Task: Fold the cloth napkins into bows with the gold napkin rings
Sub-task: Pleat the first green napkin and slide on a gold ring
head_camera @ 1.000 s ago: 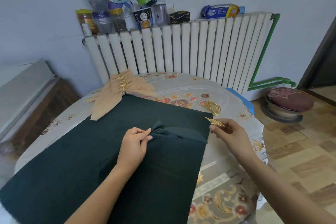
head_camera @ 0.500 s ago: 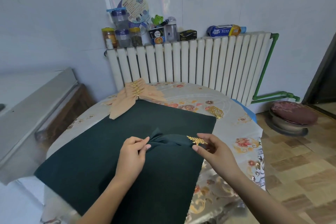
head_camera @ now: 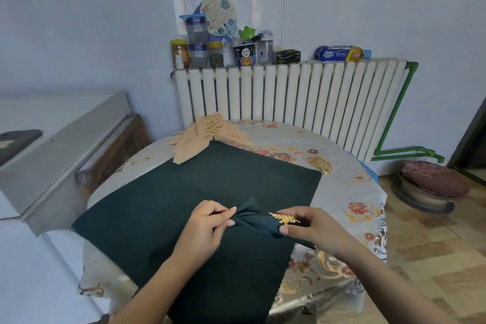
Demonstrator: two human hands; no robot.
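A dark green cloth napkin (head_camera: 189, 192) lies spread over the round table (head_camera: 349, 200). Its right-hand part is gathered into a bunch. My left hand (head_camera: 206, 231) pinches that bunch at its left end. My right hand (head_camera: 310, 226) holds a gold leaf-shaped napkin ring (head_camera: 284, 218) that sits around the bunched green cloth. Several spare gold rings (head_camera: 321, 164) lie in a pile at the far right of the table. A stack of peach napkins (head_camera: 207, 137) folded into bows with gold rings rests at the table's far edge.
A white radiator (head_camera: 289, 95) stands behind the table, with jars, bottles and packets on top. A grey cabinet (head_camera: 60, 144) is at the left. A low stool with a dark red cushion (head_camera: 431, 179) sits on the wooden floor at the right.
My right hand has brought the gold leaf ring from beside the napkin's right edge onto the gathered cloth and slid it leftward. The view has tilted up.
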